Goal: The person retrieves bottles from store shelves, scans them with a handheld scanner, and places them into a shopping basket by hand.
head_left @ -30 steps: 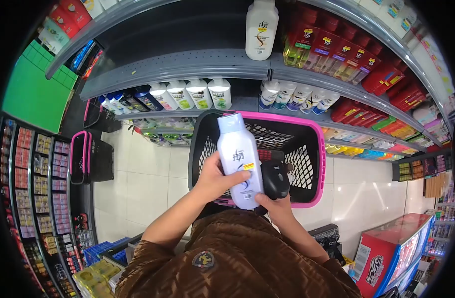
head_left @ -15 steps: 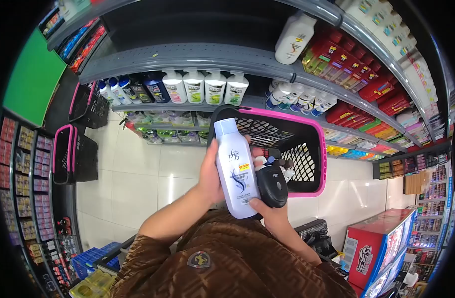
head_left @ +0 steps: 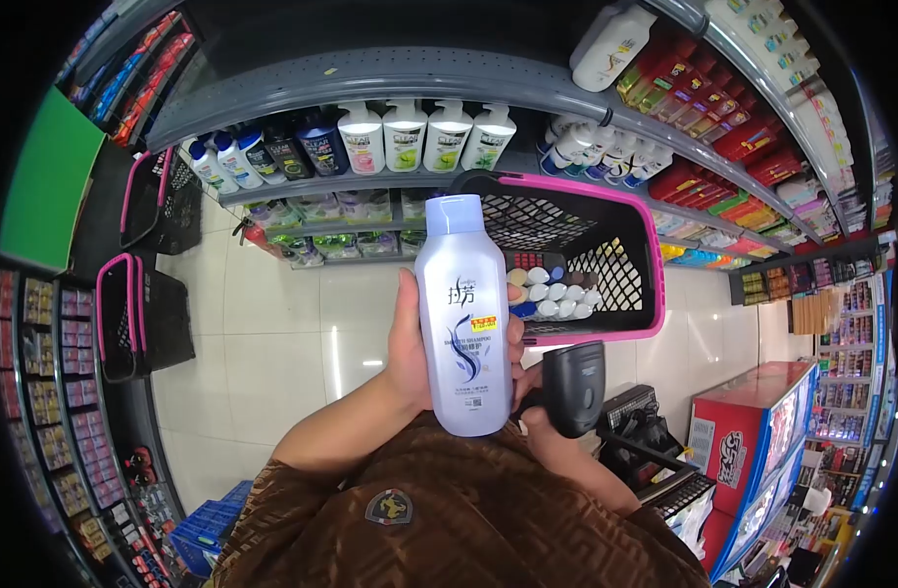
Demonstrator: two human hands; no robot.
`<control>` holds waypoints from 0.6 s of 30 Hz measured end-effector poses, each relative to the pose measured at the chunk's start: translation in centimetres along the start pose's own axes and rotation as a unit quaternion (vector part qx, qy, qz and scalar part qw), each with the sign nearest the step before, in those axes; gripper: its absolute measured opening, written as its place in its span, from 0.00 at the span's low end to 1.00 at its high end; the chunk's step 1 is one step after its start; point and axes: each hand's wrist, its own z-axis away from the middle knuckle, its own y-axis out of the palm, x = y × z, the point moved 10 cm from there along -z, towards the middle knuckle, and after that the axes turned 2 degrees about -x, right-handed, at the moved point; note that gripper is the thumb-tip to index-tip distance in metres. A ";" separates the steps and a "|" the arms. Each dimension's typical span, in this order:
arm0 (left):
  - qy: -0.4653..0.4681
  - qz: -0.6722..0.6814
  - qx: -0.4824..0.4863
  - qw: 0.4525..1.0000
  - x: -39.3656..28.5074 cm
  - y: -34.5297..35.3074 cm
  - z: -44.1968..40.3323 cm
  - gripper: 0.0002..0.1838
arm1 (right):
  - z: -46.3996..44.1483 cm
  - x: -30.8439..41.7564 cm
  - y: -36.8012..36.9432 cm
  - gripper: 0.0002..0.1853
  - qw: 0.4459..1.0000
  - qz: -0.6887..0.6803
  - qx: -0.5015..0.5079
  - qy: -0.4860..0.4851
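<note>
My left hand (head_left: 406, 351) is wrapped round a pale lilac shampoo bottle (head_left: 461, 338), its thumb on one side and fingertips on the other. The bottle's front label and a small yellow price sticker face me, with the cap pointing away. In my right hand (head_left: 554, 443) is a black handheld barcode scanner (head_left: 574, 387), just right of the bottle's lower half and apart from it. Part of the scanner's handle is hidden. Beyond both hands stands a black shopping basket with a pink rim (head_left: 659, 274), holding several capped bottles (head_left: 558, 294).
Pump bottles (head_left: 405, 137) line the shelf (head_left: 370, 183) ahead. One white bottle (head_left: 613, 47) sits on the shelf above, near red boxes (head_left: 684, 88). More pink-edged baskets (head_left: 160, 314) stand on the left floor. A red chest (head_left: 728, 431) is at lower right.
The scanner has moved right, off the bottle's lower side, and my right thumb has left the bottle. The bottle is now straighter, its label fully visible. The camera view has shifted slightly.
</note>
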 end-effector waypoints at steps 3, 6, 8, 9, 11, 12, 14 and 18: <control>-0.002 -0.028 0.022 0.999 0.1 0.4 0.9 0.61 | -0.7 2.6 1.5 0.33 0.999 -0.010 -0.039 -0.002; -0.012 -0.022 0.009 1.000 0.5 0.5 1.4 0.60 | -1.3 3.4 2.4 0.31 0.999 -0.023 -0.028 -0.023; -0.013 -0.049 0.009 0.999 0.4 0.5 1.8 0.59 | -0.8 2.5 3.0 0.28 0.999 -0.025 -0.011 -0.031; -0.011 -0.078 0.010 0.997 0.2 0.6 2.0 0.59 | -0.3 1.0 2.9 0.25 0.998 -0.030 -0.003 -0.049; -0.002 -0.086 -0.009 0.996 0.0 1.1 2.0 0.61 | 0.0 0.8 2.7 0.26 0.997 -0.033 0.005 -0.069; 0.007 -0.092 -0.028 0.995 -0.2 1.1 2.1 0.63 | 0.0 0.7 3.0 0.24 0.999 -0.011 0.038 -0.031; 0.011 -0.091 -0.055 0.994 -0.4 1.0 2.1 0.63 | 0.1 1.0 3.5 0.22 0.997 0.014 0.071 0.005; -0.003 -0.056 -0.011 0.998 -0.2 1.8 1.3 0.62 | -0.5 2.1 3.2 0.31 0.997 0.017 0.071 0.018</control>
